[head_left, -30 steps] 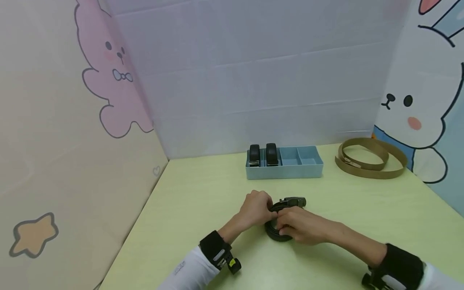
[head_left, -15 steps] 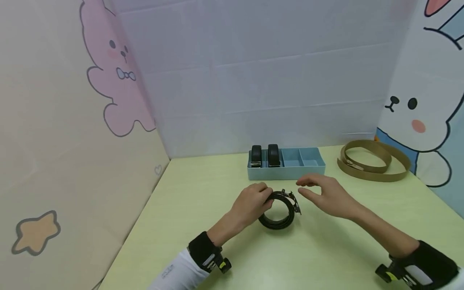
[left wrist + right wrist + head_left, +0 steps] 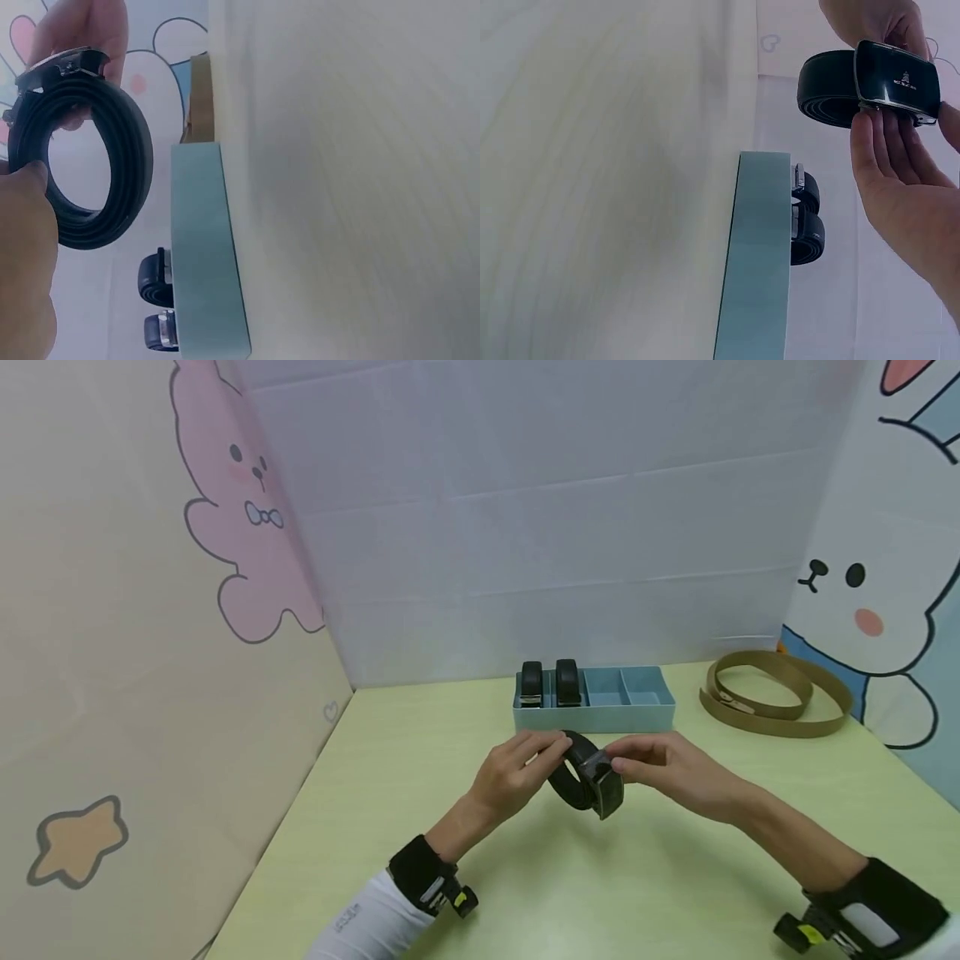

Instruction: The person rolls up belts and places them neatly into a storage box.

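A coiled black belt (image 3: 574, 792) is held up off the table between both hands. My left hand (image 3: 512, 775) pinches the coil at its left side; in the left wrist view the thumb reaches inside the ring of the belt (image 3: 136, 161). At the buckle (image 3: 900, 81), a dark glossy plate with a small emblem, my right hand (image 3: 678, 770) holds on from the right, fingers along one edge and thumb at its end. The buckle faces the right wrist camera. Both wrists wear black straps with small cameras.
Behind the hands stands a pale blue divided box (image 3: 596, 720). Two rolled black belts, one (image 3: 531, 683) at the left and another (image 3: 567, 683) beside it, fill its left compartments. A loosely coiled tan belt (image 3: 772, 727) lies at the back right near the wall.
The black belt has come up off the table and turned, so its buckle now faces right and forward. My right hand left the coil, opened, then took hold of the buckle.
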Available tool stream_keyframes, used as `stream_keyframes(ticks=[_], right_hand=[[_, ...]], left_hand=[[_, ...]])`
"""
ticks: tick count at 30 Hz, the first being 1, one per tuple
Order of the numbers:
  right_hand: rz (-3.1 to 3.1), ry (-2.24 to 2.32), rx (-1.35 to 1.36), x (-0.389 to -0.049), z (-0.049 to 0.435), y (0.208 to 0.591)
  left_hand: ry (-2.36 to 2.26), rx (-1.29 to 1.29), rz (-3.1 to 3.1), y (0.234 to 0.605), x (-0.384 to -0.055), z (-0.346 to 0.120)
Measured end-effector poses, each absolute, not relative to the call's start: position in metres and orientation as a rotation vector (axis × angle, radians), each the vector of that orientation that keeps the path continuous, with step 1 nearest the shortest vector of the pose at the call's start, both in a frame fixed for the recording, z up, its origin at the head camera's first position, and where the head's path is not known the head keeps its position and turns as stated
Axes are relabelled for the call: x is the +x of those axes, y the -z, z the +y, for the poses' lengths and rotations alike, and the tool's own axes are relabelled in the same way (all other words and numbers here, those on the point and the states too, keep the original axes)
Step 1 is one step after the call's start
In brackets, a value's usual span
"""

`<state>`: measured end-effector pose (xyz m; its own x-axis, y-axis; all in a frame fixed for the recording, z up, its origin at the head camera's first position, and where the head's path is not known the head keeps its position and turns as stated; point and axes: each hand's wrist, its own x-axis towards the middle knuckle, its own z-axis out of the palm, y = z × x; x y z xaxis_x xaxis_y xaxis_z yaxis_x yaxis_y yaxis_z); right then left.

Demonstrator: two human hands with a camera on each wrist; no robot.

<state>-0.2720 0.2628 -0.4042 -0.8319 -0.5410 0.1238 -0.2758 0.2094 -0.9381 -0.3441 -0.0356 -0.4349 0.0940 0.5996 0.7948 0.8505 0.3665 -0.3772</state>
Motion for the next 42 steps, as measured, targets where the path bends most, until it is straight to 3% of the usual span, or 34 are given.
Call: stream_keyframes(ticks=[14,23,34,42], right_hand=[[2.050,1.809,-0.698,-0.278,0.260,0.431],[2.215,1.850,-0.635,-0.270,0.259,0.429],[2.445,1.871,-0.402,-0.269,0.264,0.420],[2.592,1.812,-0.319,-0.272,0.266,0.409]], left_hand=[[0.342,-1.352,-1.587,0.446,-0.354,-0.016],[0.408,-1.345,-1.720,0.447,-0.358,-0.005],[1.228,-1.171,-2.002,0.453,-0.338,0.016],[1.766,-1.012,-2.320,0.433,-0.333,0.032]])
